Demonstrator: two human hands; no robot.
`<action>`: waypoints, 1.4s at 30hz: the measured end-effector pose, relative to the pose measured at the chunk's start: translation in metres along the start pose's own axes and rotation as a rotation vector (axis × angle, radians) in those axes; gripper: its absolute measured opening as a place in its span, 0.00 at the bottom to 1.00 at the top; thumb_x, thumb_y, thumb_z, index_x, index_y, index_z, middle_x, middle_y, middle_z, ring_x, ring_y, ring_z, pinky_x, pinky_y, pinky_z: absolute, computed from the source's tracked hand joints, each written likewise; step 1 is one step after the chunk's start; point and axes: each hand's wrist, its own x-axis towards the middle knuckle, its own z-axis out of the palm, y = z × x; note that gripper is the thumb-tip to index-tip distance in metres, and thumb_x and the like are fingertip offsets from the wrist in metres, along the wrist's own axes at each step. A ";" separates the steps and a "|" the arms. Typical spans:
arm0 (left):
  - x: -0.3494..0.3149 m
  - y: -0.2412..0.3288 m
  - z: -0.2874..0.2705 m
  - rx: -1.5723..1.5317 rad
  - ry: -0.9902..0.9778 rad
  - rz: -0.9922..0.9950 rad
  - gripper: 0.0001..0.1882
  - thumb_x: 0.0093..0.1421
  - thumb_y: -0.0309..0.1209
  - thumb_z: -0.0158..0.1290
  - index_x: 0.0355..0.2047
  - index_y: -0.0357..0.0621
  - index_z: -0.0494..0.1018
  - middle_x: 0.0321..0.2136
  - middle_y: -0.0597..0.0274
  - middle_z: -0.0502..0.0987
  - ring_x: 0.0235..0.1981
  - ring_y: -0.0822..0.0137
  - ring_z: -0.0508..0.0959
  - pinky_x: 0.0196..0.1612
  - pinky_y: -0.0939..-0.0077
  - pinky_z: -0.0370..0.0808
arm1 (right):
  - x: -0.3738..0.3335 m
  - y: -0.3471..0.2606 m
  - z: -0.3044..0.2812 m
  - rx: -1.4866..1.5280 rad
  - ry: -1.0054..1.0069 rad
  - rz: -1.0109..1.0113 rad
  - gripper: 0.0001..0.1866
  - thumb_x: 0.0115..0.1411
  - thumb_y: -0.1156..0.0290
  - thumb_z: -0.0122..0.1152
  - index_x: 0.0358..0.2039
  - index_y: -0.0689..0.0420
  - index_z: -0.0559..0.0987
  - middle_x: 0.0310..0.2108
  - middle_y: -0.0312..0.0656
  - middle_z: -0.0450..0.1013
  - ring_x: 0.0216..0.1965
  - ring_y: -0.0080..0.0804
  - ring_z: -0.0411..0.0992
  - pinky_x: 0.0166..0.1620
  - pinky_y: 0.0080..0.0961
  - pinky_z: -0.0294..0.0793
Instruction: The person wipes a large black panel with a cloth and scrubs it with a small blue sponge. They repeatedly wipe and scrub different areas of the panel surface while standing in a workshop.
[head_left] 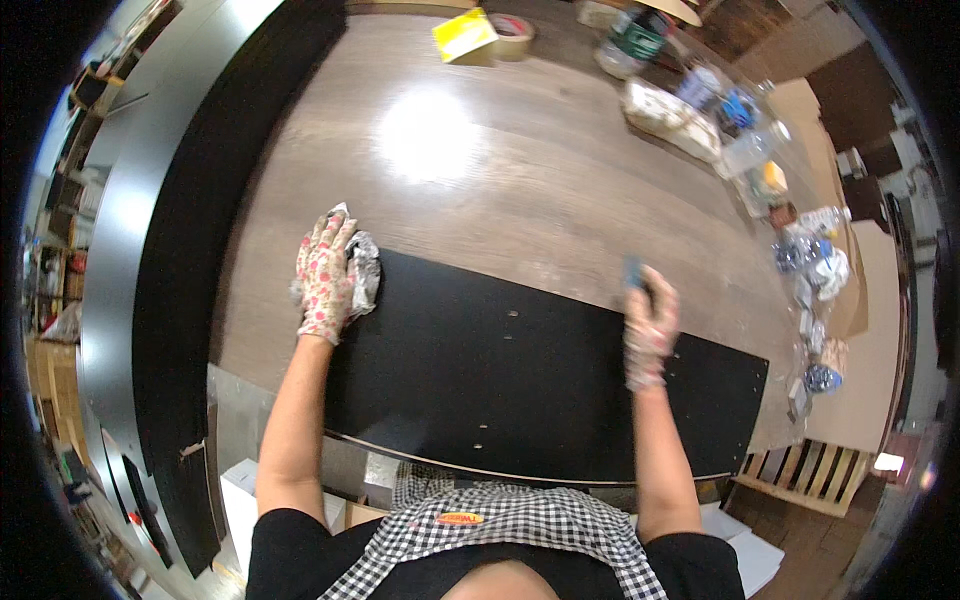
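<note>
A long black board point(430, 380) with small holes lies along the near side of the wood-grain tabletop point(520, 180). My left hand point(326, 275), in a floral-print glove, presses on a crumpled grey-white rag point(364, 275) at the board's far left corner. Bits of the rag stick out beside the palm and past the fingertips. Over the board's far edge, towards its right end, is my right hand point(652, 325), in a matching glove and slightly blurred. Its thumb and fingers pinch a small bluish-grey piece point(633, 272), too blurred to name.
A roll of tape point(513, 37) and a yellow card point(464, 36) sit at the far edge. Bottles, including a green-labelled one point(632, 45), and a white bundle point(670, 118) crowd the right side. Tall black panels point(190, 220) stand along the left.
</note>
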 end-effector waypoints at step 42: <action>0.005 0.140 0.093 0.169 0.132 0.087 0.19 0.56 0.29 0.51 0.49 0.50 0.72 0.51 0.59 0.74 0.51 0.60 0.74 0.55 0.58 0.64 | -0.088 0.212 -0.337 -0.564 0.871 0.310 0.28 0.63 0.65 0.57 0.61 0.61 0.62 0.55 0.56 0.67 0.53 0.45 0.69 0.56 0.36 0.70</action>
